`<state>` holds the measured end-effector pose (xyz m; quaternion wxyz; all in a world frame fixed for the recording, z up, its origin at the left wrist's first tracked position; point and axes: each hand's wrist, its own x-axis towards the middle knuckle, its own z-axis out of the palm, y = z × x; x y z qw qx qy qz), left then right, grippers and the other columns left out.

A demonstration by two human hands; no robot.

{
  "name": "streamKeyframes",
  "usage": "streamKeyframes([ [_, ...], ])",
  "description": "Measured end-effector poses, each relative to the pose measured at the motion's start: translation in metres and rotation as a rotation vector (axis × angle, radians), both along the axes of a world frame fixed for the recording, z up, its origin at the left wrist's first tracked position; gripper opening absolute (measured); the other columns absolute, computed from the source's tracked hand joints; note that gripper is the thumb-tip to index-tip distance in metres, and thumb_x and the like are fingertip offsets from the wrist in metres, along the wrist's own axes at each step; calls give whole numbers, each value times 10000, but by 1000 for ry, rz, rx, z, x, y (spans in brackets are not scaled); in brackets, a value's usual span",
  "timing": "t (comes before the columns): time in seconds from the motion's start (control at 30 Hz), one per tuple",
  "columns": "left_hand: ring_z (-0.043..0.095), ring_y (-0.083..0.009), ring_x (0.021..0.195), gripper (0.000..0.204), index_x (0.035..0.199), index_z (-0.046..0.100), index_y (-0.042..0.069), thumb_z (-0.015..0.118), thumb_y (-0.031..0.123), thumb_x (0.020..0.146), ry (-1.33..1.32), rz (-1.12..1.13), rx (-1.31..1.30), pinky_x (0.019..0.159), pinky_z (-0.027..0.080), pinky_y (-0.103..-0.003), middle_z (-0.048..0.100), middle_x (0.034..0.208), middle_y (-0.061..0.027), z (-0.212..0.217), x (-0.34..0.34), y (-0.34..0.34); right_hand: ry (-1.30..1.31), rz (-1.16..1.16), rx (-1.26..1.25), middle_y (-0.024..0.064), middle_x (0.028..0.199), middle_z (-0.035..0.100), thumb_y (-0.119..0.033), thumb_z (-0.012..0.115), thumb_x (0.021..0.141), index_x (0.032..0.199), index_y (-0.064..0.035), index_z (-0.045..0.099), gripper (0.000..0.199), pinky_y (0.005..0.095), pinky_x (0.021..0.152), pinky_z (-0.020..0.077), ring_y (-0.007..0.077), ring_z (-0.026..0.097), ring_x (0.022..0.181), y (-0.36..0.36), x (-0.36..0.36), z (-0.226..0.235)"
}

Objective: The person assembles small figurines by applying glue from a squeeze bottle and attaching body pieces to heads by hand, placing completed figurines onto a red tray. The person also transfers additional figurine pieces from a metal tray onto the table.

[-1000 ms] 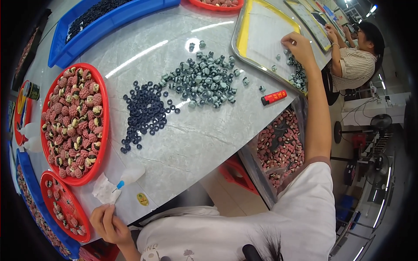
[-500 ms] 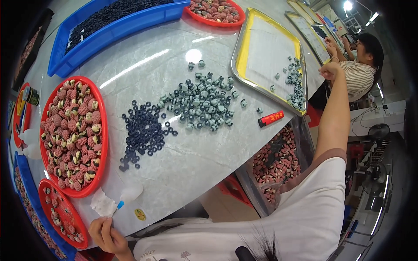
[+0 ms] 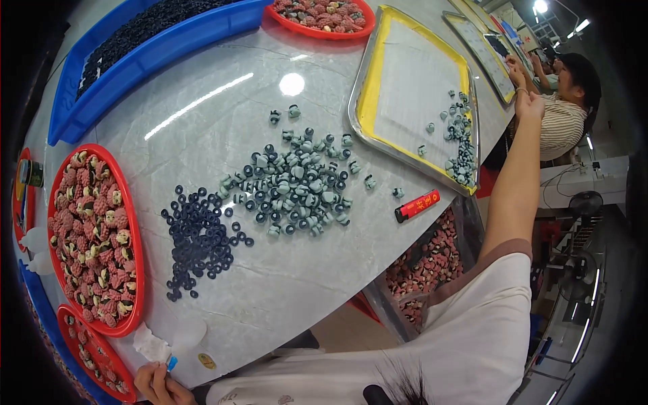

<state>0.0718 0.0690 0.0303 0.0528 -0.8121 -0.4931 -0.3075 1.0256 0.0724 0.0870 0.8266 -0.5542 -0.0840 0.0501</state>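
At the lower left, my left hand (image 3: pixel 162 386) has its fingers curled beside a crumpled white tissue (image 3: pixel 151 344) and the blue nozzle (image 3: pixel 172 363) of a translucent bottle (image 3: pixel 189 331). What the fingers hold, if anything, is hidden. My right arm stretches far out past the tray, and my right hand (image 3: pixel 530 106) is closed in the air near a seated person; its contents do not show. Mid-table lie a heap of small grey-green pieces with dark rings (image 3: pixel 297 182) and a pile of loose dark blue rings (image 3: pixel 199 236). More grey-green pieces (image 3: pixel 462 148) sit in the yellow-rimmed metal tray (image 3: pixel 364 128).
A red basin (image 3: pixel 140 270) of pink bumpy pieces stands left, with a smaller red tray (image 3: pixel 64 317) below. A blue bin (image 3: pixel 155 61) of dark rings is at the back. A red lighter (image 3: pixel 416 206) lies by the table edge, above a lined crate (image 3: pixel 466 229) of pink pieces.
My right hand has moved a little to the right and its fingers look more curled. The view has shifted, so the table's things sit lower and further left. My left hand stays by the tissue.
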Motion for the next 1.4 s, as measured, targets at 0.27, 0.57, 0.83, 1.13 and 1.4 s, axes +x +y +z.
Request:
streamKeyframes([
  [0.27, 534, -300, 847, 253, 872, 576, -43, 421, -120, 687, 44, -7, -122, 762, 441, -379, 531, 895, -158, -11, -24, -13, -957, 790, -938, 71, 1154, 538, -233, 466, 897, 1150, -36, 538, 328, 279, 907, 371, 181, 471, 1092, 53, -296, -14],
  [0.57, 530, -293, 785, 241, 844, 575, -50, 440, -134, 664, -24, -35, -90, 702, 444, -372, 531, 852, -150, -16, -23, -10, -1138, 672, -1088, 95, 1127, 556, -208, 476, 886, 1067, -14, 587, 288, 266, 910, 360, 190, 500, 1055, 22, -324, -42],
  [0.83, 541, -287, 844, 273, 881, 598, -45, 435, -117, 674, -10, -21, -124, 762, 445, -364, 539, 900, -154, -16, -28, -13, -1122, 570, -1162, 108, 1120, 535, -266, 451, 893, 1089, -14, 550, 334, 279, 889, 366, 242, 505, 1042, -21, -407, -35],
  [1.13, 546, -287, 845, 279, 885, 602, -42, 441, -112, 669, -25, -23, -114, 764, 447, -365, 544, 902, -153, -18, -28, -12, -1436, 306, -1150, 108, 1043, 533, -305, 473, 858, 1026, -48, 549, 317, 332, 827, 400, 287, 503, 962, -29, -445, -50],
  [1.4, 540, -282, 784, 256, 846, 587, -60, 435, -140, 657, -23, -36, -65, 693, 451, -359, 538, 848, -151, -16, -22, -10, -1354, 399, -1090, 105, 883, 530, -132, 503, 826, 883, -18, 546, 134, 303, 747, 413, 256, 526, 842, -22, -446, -45],
])
